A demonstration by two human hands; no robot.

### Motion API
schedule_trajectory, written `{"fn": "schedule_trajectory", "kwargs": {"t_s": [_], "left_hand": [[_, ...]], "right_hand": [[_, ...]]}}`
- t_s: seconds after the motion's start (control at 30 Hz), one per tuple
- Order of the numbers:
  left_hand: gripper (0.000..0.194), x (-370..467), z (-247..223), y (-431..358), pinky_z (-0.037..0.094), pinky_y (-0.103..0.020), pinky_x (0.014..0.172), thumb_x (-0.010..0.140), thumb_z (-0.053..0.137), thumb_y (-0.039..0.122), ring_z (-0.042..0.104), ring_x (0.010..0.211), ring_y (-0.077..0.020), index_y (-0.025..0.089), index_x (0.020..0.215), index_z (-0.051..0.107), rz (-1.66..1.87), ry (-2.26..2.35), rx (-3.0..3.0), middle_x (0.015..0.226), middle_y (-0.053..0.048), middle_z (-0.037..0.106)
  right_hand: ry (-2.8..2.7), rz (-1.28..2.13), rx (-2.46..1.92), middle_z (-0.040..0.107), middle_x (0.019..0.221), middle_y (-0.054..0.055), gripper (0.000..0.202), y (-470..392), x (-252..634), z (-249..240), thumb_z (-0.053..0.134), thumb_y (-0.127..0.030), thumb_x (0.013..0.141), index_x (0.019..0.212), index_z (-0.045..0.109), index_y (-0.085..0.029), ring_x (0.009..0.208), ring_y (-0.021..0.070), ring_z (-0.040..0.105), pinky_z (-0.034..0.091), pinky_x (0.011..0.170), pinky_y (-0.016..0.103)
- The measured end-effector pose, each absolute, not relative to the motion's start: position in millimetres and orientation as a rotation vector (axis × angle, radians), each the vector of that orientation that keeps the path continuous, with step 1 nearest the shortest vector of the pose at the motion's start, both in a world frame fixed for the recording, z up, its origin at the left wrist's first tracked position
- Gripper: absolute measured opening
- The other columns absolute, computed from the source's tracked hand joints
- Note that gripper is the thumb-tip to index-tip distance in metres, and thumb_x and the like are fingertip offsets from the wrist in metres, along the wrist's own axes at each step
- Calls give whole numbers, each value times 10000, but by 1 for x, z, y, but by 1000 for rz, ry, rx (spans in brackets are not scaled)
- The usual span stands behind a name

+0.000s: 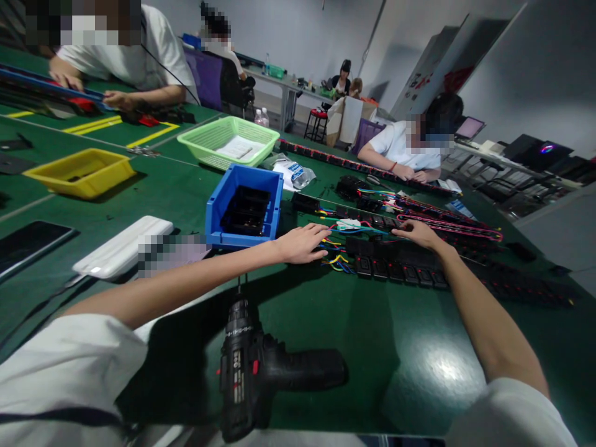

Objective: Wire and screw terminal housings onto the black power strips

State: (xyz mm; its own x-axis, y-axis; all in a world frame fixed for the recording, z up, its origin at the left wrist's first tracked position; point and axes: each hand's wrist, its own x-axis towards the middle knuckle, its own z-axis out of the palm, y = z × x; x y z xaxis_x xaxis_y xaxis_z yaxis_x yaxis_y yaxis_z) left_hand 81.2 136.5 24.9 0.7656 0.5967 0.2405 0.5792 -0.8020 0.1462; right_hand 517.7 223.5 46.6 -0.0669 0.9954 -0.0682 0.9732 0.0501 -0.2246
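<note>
My left hand lies flat with its fingers stretched out, touching coloured wires at the left end of the black socket strips. A little to the right, my right hand pinches thin wires between thumb and fingertips; the exact grip is small and partly hidden. Blue and red wires run between the two hands past a white label or wrap. Closest to me is a long black strip with a row of sockets and red marks. Other black strips lie behind it.
A black cordless drill lies in front of me. Beyond my left forearm stand a blue bin with black parts, a green basket and a yellow tray. A white power bank and phone lie left. Co-workers sit across the table.
</note>
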Motion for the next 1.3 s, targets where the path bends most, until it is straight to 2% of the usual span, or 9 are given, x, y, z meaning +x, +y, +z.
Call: {"fn": "schedule_trajectory", "kwargs": {"t_s": [0.2, 0.37, 0.47, 0.63, 0.73, 0.8, 0.97, 1.17, 1.3], "left_hand": [[606, 98, 42, 152, 397, -394, 986, 878, 549, 352, 364, 1296, -291, 122, 1402, 349, 707, 1123, 2917, 1444, -156, 381], [671, 112, 80, 147, 245, -522, 1060, 843, 606, 330, 297, 1344, -349, 148, 1436, 348, 960, 1197, 3073, 1496, -171, 326], [805, 120, 104, 146, 256, -503, 1051, 837, 605, 374, 383, 1300, -340, 134, 1501, 218, 866, 1218, 3072, 1459, -189, 385], [1074, 121, 121, 167, 435, -444, 864, 728, 649, 573, 576, 1091, -378, 150, 1525, 67, 344, 1305, 2739, 1287, -224, 559], [1189, 118, 108, 177, 463, -384, 855, 614, 736, 530, 602, 1066, -343, 91, 1505, 83, 238, 1126, 2529, 1295, -234, 544], [1160, 117, 94, 177, 469, -333, 868, 606, 747, 447, 595, 1088, -296, 49, 1484, 104, 389, 992, 2446, 1331, -228, 509], [740, 113, 86, 168, 475, -351, 838, 747, 577, 261, 620, 1006, -263, 116, 1406, 273, 705, 1009, 2420, 1200, -155, 587], [739, 99, 148, 155, 443, -449, 849, 731, 553, 147, 591, 1017, -329, 239, 1415, 290, 818, 1249, 2833, 1240, -129, 535], [722, 99, 179, 141, 390, -484, 918, 789, 511, 124, 540, 1092, -348, 273, 1447, 254, 737, 1306, 3000, 1287, -126, 469]], "right_hand": [[-2147, 145, -1937, 668, 1023, 98, 709, 212, 517, 77, 621, -763, 644, 1002, 653, -151, 893, 247, 603, 450, 803, 357], [-2138, -23, -1728, 679, 896, 62, 627, 193, 500, 102, 683, -723, 623, 927, 663, -174, 769, 209, 602, 458, 719, 327], [-2164, -50, -1618, 672, 859, 56, 608, 178, 479, 118, 687, -715, 635, 907, 662, -173, 731, 195, 591, 458, 703, 319], [-2168, -113, -1496, 662, 861, 65, 609, 149, 444, 134, 700, -702, 643, 916, 648, -160, 727, 189, 586, 455, 692, 305], [-2131, -187, -1465, 658, 877, 72, 627, 132, 431, 136, 709, -703, 634, 938, 635, -159, 754, 203, 591, 450, 692, 308], [-2106, -220, -1457, 655, 892, 77, 647, 124, 427, 135, 714, -705, 625, 961, 625, -160, 781, 218, 597, 454, 702, 317], [-2058, -193, -1458, 656, 931, 78, 639, 114, 425, 124, 696, -701, 655, 996, 612, -167, 838, 241, 612, 471, 767, 352], [-2095, -245, -1382, 630, 1089, 111, 655, 95, 418, 105, 696, -644, 704, 1136, 590, -163, 1002, 276, 585, 452, 900, 412], [-1818, -343, -1271, 570, 1221, 107, 427, 78, 427, 89, 573, -495, 867, 1147, 592, -173, 1184, 264, 495, 345, 1061, 457]]}}
